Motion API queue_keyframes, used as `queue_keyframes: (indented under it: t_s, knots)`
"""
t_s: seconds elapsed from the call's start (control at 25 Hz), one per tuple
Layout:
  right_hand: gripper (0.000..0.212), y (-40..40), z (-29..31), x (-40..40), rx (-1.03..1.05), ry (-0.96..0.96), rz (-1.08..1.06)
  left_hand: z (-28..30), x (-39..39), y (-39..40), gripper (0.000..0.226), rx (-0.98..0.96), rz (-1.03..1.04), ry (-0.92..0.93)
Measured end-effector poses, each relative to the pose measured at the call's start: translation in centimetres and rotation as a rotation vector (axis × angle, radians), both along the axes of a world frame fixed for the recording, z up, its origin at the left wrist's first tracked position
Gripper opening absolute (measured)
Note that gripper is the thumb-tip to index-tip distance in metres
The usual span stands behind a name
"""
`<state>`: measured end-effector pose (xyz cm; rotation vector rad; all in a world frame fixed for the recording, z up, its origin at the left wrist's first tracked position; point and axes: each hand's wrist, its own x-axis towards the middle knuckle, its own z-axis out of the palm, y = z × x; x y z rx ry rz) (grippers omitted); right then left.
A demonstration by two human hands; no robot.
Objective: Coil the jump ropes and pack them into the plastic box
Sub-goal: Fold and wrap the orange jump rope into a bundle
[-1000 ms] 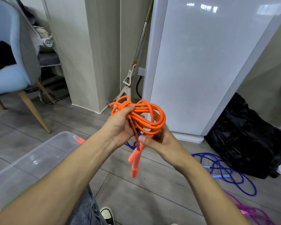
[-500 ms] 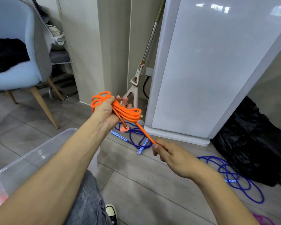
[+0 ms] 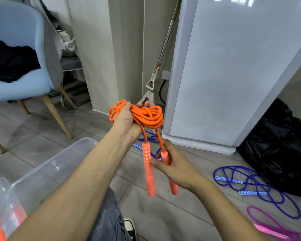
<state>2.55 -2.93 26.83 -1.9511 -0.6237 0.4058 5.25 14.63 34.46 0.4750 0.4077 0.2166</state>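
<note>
Orange jump rope (image 3: 147, 117) coiled in left hand (image 3: 124, 119)

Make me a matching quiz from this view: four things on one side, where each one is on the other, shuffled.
Things
1. orange rope coil
2. orange handle
3. purple jump rope
4. plastic box

Places
A. floor, bottom right corner
B. gripped in the left hand
C. lower left, beside the knee
D. held by the right hand

Pairs: 1-B, 2-D, 3-A, 4-C
</note>
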Motion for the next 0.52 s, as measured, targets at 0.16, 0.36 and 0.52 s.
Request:
queue_keyframes:
  t_s: [0.16,0.36,0.52]
  knots:
    - [0.033,3.4,-0.9,-1.8,0.164,0.177,0.016,0.4,-0.2,-1.0,0.047,-0.012,-0.028,0.007]
    - [0.033,2.8,-0.8,-1.1,-0.377,-0.379,-0.083,0.2,-0.4,0.0,0.047,0.042,-0.009,0.039]
    - [0.036,1.0,1.2,-1.0,-0.830,-0.553,-0.156,-0.6,-0.2,-0.2,0.045,0.181,-0.053,0.140]
